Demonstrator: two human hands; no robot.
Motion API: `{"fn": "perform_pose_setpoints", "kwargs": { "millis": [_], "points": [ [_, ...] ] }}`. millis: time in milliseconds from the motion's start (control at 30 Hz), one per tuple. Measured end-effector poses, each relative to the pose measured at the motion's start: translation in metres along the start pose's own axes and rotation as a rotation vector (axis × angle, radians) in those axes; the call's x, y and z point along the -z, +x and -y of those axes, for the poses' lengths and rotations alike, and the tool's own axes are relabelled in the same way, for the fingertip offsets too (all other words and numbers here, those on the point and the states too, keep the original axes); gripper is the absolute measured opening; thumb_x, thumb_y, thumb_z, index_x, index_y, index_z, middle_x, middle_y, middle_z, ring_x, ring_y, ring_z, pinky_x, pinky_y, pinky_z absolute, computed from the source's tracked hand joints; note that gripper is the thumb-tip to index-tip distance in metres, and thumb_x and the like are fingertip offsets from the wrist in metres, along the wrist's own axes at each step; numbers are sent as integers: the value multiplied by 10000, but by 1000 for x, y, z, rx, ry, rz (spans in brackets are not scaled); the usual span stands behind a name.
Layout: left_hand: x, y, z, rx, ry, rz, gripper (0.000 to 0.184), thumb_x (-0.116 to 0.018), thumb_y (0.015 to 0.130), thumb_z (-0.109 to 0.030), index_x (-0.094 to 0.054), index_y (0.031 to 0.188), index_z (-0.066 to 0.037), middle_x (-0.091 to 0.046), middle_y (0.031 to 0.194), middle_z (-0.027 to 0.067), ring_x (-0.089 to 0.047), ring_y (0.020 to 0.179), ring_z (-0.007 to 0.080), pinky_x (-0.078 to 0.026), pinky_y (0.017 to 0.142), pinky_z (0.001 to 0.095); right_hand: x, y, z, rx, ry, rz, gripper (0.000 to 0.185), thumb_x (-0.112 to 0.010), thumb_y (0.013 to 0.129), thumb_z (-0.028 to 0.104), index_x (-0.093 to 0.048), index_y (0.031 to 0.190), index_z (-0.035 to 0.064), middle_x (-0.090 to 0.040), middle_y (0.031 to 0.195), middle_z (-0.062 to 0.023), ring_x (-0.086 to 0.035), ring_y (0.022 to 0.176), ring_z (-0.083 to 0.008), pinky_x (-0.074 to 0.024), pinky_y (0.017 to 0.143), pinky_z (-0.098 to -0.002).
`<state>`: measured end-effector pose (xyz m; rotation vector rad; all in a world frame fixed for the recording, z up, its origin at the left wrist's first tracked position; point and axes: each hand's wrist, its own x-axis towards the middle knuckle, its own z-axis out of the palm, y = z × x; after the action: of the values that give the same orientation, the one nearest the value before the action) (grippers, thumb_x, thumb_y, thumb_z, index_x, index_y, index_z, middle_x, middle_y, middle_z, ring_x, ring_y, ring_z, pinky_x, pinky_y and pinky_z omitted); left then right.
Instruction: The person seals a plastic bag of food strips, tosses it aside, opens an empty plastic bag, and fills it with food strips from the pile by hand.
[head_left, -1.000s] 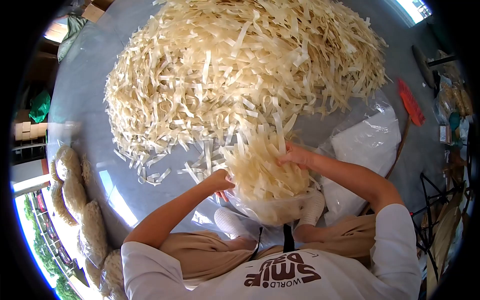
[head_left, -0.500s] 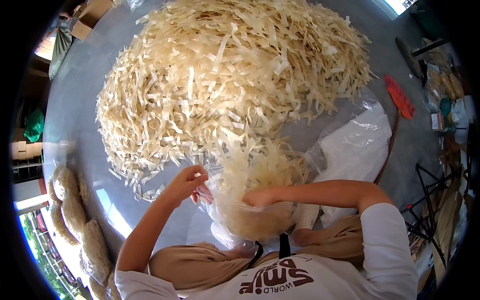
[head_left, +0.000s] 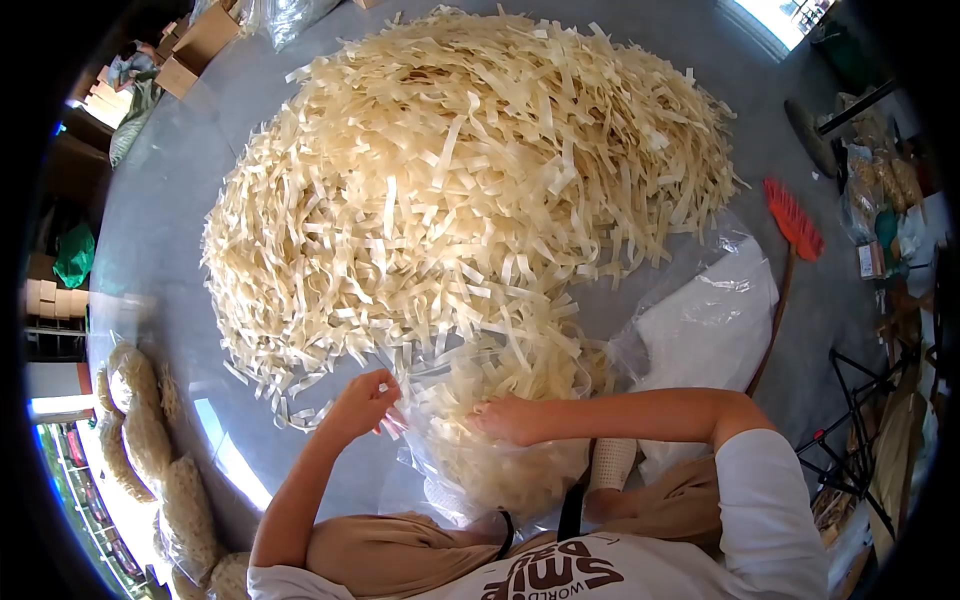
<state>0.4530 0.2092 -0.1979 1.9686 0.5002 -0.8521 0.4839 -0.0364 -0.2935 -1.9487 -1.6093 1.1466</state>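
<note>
Grey flr [head_left: 165,225] | L hand [head_left: 364,404] half-curled at bag [head_left: 428,440] rim | R hand [head_left: 508,420] on strips [head_left: 468,390] inside | both grips unclear

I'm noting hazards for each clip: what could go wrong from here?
Cream, flat, ribbon-like strips could spill over the far side of the clear, thin plastic bag, where its contents seem to run into the loose pile.

The bag's soft film might tear or slump if the right hand, on the strips at its mouth, pushes hard.

The left hand is at the bag's left edge; a weak grip there could let the mouth fold in.
</note>
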Motion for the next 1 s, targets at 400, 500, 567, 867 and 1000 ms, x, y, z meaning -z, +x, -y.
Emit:
{"fn": "perform_pose_setpoints", "kwargs": {
  "millis": [400,500,567,867,1000],
  "points": [
    [10,2,12,28,-160,-104,147,-513,851,-130,-518,823,14,-563,600,83,-584,511,149,-455,397,271,62,-106,-48,-145,195,358,384,-520,858,405,-640,877,40,-614,657,-111,-606,660,-276,-457,608,-366],
    [19,1,16,-52,-228,-189,147,-524,865,-159,-507,798,-29,-575,616,61,-573,501,134,-444,402,248,90,-129,-23,-240,62,68,425,-542,834,438,-621,813,21,-609,663,-128,-599,675,-300,-459,580,-382],
    [32,-6,5,-113,-478,-228,119,-510,857,-130,-497,815,-20,-613,637,84,-600,528,146,-445,414,234,112,-135,3,-248,14,35,436,-566,811,442,-612,772,10,-602,663,-145,-599,672,-315,-459,585,-400],
    [38,2,-13,-36,-27,360,212,-470,903,-257,-500,832,-59,-653,687,104,-668,696,192,-484,514,255,117,-103,-38,-261,213,309,480,-517,850,479,-599,949,17,-623,827,-172,-609,780,-307,-469,676,-391],
    [71,60,0,70,-385,536,334,-435,915,-365,-516,930,-41,-646,929,153,-659,768,202,-513,594,276,176,-79,-82,-212,105,-442,645,-623,819,334,-334,1328,63,-509,1186,-180,-555,1027,-269,-433,885,-351]
  ]
}}
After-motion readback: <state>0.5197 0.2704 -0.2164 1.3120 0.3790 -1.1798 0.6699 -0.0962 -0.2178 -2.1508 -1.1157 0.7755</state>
